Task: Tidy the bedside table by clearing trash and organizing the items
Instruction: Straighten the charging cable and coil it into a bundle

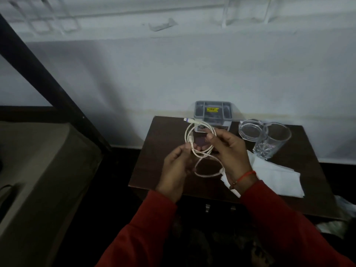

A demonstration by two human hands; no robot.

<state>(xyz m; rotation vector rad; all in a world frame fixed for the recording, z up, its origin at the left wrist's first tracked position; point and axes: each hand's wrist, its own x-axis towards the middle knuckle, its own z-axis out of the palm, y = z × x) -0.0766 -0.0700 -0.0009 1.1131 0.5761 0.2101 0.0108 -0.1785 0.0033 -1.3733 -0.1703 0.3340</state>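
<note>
A white charging cable (192, 130) is looped into a coil above the dark brown bedside table (159, 151). My left hand (175, 168) pinches the coil at its lower left. My right hand (229, 151) grips the coil on its right side, thumb over the strands. One plug end sticks out at the coil's top left, and a loose loop hangs down between my hands. White tissue paper (277, 180) lies on the table's right part, partly under my right wrist.
A grey plastic organiser box (212, 110) with a yellow sticker stands at the table's back edge. Two clear drinking glasses (269, 141) stand at the back right. A bed frame and mattress (38, 170) fill the left. The wall is right behind the table.
</note>
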